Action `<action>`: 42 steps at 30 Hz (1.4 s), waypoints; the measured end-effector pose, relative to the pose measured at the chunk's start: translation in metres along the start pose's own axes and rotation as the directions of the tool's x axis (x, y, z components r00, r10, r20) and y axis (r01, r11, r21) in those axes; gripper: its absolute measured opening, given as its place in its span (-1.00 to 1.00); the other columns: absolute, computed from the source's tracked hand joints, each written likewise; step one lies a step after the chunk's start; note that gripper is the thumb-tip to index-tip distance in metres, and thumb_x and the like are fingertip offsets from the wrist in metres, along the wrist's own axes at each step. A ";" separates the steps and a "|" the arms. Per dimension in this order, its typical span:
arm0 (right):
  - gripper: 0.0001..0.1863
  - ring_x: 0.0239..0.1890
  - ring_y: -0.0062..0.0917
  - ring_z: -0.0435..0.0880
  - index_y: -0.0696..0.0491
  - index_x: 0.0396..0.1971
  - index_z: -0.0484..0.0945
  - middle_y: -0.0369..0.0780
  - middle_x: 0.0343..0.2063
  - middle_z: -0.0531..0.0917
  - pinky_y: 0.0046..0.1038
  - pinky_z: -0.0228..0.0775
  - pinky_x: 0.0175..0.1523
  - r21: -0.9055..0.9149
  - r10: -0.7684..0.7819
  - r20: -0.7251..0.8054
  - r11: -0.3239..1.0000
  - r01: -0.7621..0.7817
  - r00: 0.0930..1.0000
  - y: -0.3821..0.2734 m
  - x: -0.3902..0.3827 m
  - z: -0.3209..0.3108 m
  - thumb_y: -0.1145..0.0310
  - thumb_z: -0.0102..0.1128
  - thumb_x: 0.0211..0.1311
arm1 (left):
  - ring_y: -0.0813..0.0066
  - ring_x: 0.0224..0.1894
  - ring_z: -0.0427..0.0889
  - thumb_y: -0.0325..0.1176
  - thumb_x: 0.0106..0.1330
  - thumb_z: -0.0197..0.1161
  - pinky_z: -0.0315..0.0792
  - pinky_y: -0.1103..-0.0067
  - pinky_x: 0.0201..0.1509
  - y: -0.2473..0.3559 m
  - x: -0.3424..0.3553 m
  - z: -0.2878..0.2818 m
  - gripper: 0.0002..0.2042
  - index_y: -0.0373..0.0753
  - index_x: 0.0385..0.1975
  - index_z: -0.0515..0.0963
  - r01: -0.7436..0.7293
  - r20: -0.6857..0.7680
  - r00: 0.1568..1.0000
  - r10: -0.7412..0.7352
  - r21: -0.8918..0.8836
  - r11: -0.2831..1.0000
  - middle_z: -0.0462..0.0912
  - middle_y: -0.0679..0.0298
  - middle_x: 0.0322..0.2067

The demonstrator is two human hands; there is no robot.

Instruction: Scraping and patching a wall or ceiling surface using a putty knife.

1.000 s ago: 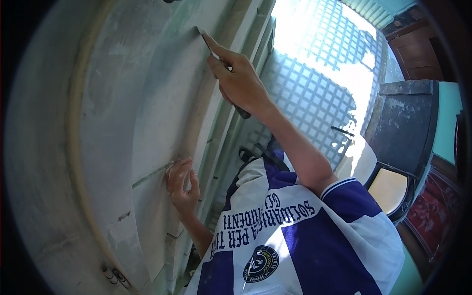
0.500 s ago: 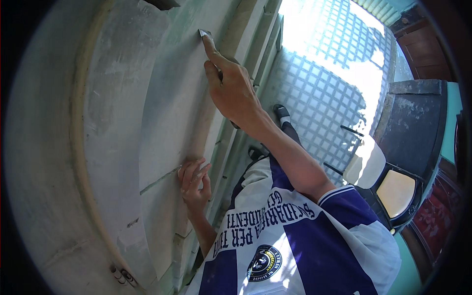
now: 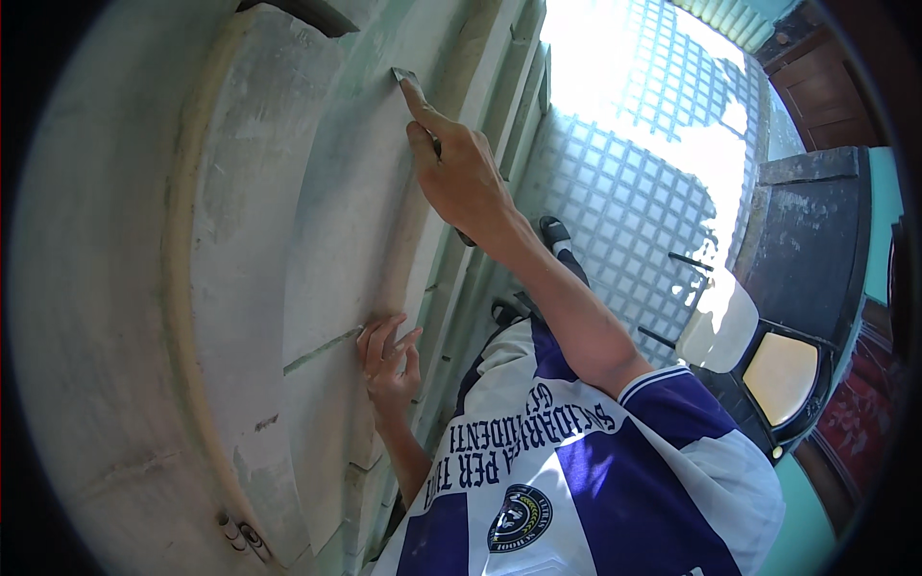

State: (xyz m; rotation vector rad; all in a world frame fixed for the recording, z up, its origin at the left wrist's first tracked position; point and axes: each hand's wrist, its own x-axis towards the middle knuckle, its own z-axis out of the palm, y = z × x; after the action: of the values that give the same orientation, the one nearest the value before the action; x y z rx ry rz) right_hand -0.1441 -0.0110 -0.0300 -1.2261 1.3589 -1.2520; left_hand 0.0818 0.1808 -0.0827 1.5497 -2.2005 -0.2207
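Observation:
My right hand (image 3: 461, 173) is raised high and grips a small flat-bladed scraper (image 3: 405, 77), whose blade tip presses against the pale grey-green plastered wall (image 3: 346, 192). The forefinger lies along the blade. My left hand (image 3: 389, 360) rests lower on the same wall, fingers spread flat beside a thin horizontal groove (image 3: 322, 350). It holds nothing. A curved moulded band (image 3: 182, 288) arches across the wall to the left of both hands.
A tiled floor (image 3: 624, 192) with a grid pattern lies below, bright with sunlight. A white plastic chair (image 3: 725, 322) stands at the right, next to a dark panel (image 3: 816, 240). My sandalled feet (image 3: 552, 230) stand close to the wall's stepped base.
My right hand has slid the scraper a little upward along the wall. My left hand has stayed pressed flat near the groove.

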 end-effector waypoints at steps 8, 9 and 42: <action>-0.48 -0.51 -0.11 0.58 0.07 0.42 0.33 0.10 -0.55 0.53 -0.13 0.38 -0.19 0.019 -0.043 -0.042 0.999 0.044 0.998 0.003 0.013 0.003 0.39 -0.07 0.49 | 0.16 0.10 0.55 -0.72 0.03 0.33 0.43 0.21 0.25 0.001 0.001 0.002 -0.63 -0.06 -0.24 0.77 0.020 -0.005 1.000 -0.020 0.030 0.999 0.66 0.30 0.02; -0.47 -0.55 -0.16 0.55 0.06 0.43 0.32 0.08 -0.58 0.53 -0.15 0.38 -0.22 0.021 0.049 -0.011 0.999 -0.049 0.999 -0.005 0.027 -0.009 0.38 -0.09 0.50 | 0.16 0.10 0.55 -0.72 0.03 0.33 0.43 0.21 0.25 0.002 0.001 0.003 -0.63 -0.06 -0.24 0.77 0.015 -0.001 1.000 -0.015 0.028 0.999 0.66 0.30 0.02; -0.48 -0.67 -0.42 0.34 0.06 0.47 0.25 -0.02 -0.65 0.45 -0.27 0.34 -0.37 0.036 0.052 0.040 0.998 -0.053 0.998 -0.001 0.002 0.000 0.38 -0.07 0.58 | 0.01 0.21 0.54 -0.74 0.25 0.25 0.51 0.14 0.23 -0.006 0.002 0.006 -0.61 0.04 -0.18 0.75 -0.052 0.085 0.995 0.051 0.005 0.999 0.52 0.17 0.15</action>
State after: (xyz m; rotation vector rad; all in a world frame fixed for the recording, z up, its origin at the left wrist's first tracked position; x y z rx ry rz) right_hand -0.1442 -0.0125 -0.0286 -1.1762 1.3261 -1.2057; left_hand 0.0835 0.1758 -0.0895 1.5110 -2.3057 -0.2675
